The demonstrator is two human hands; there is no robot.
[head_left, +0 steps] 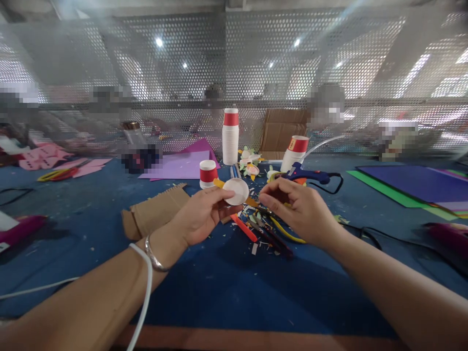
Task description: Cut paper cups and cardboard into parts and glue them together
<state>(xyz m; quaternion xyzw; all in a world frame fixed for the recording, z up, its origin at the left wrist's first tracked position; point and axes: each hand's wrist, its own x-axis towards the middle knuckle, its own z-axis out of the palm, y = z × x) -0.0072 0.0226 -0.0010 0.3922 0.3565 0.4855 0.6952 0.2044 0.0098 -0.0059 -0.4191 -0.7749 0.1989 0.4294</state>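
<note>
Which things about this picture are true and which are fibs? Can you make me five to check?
1. The left hand holds a round white piece. True.
2. The silver bracelet is on the right wrist. False: it is on the left wrist.
3. A tall cup stack stands beyond the hands. True.
4. The glue gun is bright green. False: it is blue.
5. Paper scraps lie on the table. True.

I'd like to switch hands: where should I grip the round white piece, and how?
Probably pinch the round white piece by its upper-right rim, from the right: that edge shows bare, while the left hand covers its lower left and a yellow tab shows at upper left.
</note>
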